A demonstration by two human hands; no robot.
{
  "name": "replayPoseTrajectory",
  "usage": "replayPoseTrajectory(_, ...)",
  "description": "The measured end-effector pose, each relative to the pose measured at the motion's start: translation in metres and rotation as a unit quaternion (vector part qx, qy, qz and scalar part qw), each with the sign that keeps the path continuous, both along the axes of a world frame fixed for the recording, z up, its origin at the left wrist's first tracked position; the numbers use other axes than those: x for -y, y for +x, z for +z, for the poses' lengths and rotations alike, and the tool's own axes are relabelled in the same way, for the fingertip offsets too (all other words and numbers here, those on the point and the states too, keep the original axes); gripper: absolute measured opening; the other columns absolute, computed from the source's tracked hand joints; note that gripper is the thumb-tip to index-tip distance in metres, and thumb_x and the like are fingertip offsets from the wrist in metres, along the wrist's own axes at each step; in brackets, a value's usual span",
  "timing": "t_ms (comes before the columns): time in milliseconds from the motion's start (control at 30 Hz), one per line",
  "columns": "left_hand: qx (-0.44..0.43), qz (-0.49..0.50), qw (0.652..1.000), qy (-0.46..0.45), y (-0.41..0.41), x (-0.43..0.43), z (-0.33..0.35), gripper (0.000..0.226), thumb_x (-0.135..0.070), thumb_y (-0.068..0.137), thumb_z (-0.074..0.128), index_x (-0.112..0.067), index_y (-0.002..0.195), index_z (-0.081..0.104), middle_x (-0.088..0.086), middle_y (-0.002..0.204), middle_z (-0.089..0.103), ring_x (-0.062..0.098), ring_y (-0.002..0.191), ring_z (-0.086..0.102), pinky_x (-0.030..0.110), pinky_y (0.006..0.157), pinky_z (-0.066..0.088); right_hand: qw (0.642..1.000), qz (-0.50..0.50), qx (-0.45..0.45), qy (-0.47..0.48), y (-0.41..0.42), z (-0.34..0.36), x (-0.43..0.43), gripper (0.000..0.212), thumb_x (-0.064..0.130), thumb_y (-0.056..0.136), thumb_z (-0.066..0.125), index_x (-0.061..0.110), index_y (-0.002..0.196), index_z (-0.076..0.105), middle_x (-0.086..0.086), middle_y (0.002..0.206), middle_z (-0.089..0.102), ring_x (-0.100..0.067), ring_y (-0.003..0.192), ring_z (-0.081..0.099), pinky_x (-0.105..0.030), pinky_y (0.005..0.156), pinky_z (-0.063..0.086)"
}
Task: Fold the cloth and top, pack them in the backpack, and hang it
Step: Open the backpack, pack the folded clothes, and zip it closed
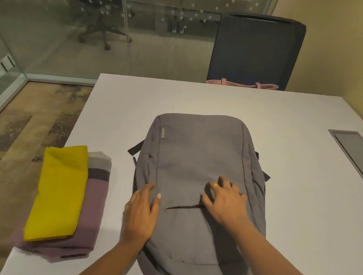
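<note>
Folding looked done, packing up next: left hand [141,214] and right hand [225,202] lay spread flat on the backpack [196,159] at the bench's [296,132] near edge, cloth [59,191] on top [92,206] by the left edge; next move probably needs the zip opened.

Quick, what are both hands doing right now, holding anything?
Left hand: open, flat on the backpack, holding nothing.
Right hand: open, fingers spread, resting on the backpack, holding nothing.
</note>
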State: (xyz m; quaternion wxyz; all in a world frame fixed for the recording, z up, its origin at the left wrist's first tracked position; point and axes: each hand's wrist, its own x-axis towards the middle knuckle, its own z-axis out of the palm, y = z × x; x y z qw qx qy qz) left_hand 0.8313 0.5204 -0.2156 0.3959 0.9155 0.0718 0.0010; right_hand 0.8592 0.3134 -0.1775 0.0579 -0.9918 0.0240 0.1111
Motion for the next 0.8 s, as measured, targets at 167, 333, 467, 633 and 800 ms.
replayPoseTrajectory(167, 0.007, 0.028, 0.991, -0.129, 0.01, -0.001, 0.004, 0.044, -0.032, 0.087, 0.024, -0.026, 0.126, 0.043, 0.009, 0.124, 0.056, 0.027, 0.112, 0.054, 0.051, 0.097, 0.043, 0.995, 0.042, 0.076, 0.051, 0.026, 0.017, -0.058, 0.038, 0.04, 0.094, 0.042, 0.012, 0.109, 0.063, -0.006, 0.119, 0.055, -0.026, 0.111, 0.046, -0.036, 0.085, 0.037)
replayPoseTrajectory(333, 0.001, 0.011, 0.973, -0.231, 0.008, -0.006, 0.003, 0.03, -0.02, 0.087, 0.034, -0.029, 0.113, 0.045, 0.005, 0.11, 0.062, 0.02, 0.104, 0.06, 0.034, 0.09, 0.049, 0.986, 0.006, -0.011, 0.166, 0.053, 0.02, -0.113, 0.042, 0.048, 0.09, 0.051, 0.008, 0.103, 0.058, -0.01, 0.106, 0.063, -0.027, 0.099, 0.059, -0.03, 0.074, 0.042)
replayPoseTrajectory(467, 0.014, 0.074, 0.969, -0.235, 0.03, -0.02, 0.004, 0.03, 0.01, 0.09, 0.041, -0.016, 0.092, 0.055, 0.009, 0.092, 0.066, 0.013, 0.09, 0.063, 0.027, 0.09, 0.05, 0.989, -0.004, -0.037, 0.146, 0.068, 0.015, -0.113, 0.035, 0.037, 0.087, 0.058, 0.006, 0.103, 0.059, -0.012, 0.11, 0.063, -0.029, 0.103, 0.059, -0.03, 0.077, 0.044)
replayPoseTrajectory(633, -0.059, 0.099, 0.992, -0.052, 0.078, -0.04, 0.003, 0.041, 0.011, 0.089, 0.037, -0.004, 0.122, 0.055, 0.017, 0.123, 0.057, 0.033, 0.114, 0.053, 0.036, 0.095, 0.042, 0.981, -0.006, -0.044, 0.187, 0.074, 0.005, -0.106, 0.026, 0.024, 0.087, 0.057, 0.0, 0.095, 0.065, -0.017, 0.099, 0.067, -0.031, 0.094, 0.061, -0.027, 0.07, 0.042)
replayPoseTrajectory(800, -0.113, -0.046, 0.989, 0.088, 0.104, -0.045, -0.001, 0.05, 0.005, 0.09, 0.044, -0.012, 0.137, 0.043, 0.011, 0.141, 0.04, 0.029, 0.128, 0.037, 0.033, 0.105, 0.031, 0.96, -0.034, 0.001, 0.279, 0.068, -0.001, -0.094, 0.021, 0.016, 0.088, 0.054, -0.002, 0.088, 0.065, -0.011, 0.078, 0.06, -0.022, 0.073, 0.054, -0.019, 0.061, 0.031)
